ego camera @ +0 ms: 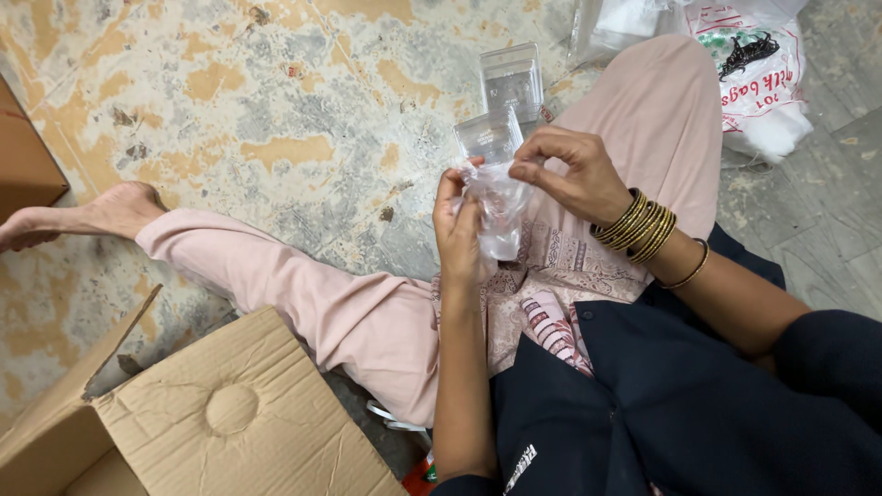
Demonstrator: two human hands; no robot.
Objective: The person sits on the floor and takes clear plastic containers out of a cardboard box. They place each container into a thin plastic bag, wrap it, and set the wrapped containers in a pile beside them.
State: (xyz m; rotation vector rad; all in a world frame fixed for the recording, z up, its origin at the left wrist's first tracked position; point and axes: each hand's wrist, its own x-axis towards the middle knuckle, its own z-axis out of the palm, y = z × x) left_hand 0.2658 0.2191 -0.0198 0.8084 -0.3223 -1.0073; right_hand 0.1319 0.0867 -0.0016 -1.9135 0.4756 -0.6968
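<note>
Person sits on a worn, patchy floor (276, 110), legs in pink trousers (303, 294), w/ both hands up in front of the lap. Left hand (459, 230) grips a small clear plastic bag (501, 207) from the side, fingers closed on the crumpled film. Right hand (574, 174), gold bangles (638, 225) on the wrist, pinches the bag's top edge, thumb & fingertips pressed together on the film. Bag hangs between the two hands, just above the patterned tunic (542, 294); what's inside it can't be made out, film too crinkled.

Just behind the bag, touching the right hand's fingertips, a small clear plastic case (487, 136), tilted; contents unclear, looks see-through. A 2nd clear plastic case (512, 81) lies on the floor just beyond it, near the knee, something dark showing through its lower half.

Top right: white printed plastic sack (758, 64) on the floor beside the knee, bulging w/ white stuff, top hidden by frame edge. Bottom left: open cardboard box (211, 413), one flap folded toward the leg w/ a round dent; interior mostly out of view. Corner of another brown box (23, 156) at the left edge, near the bare foot (101, 216).
</note>
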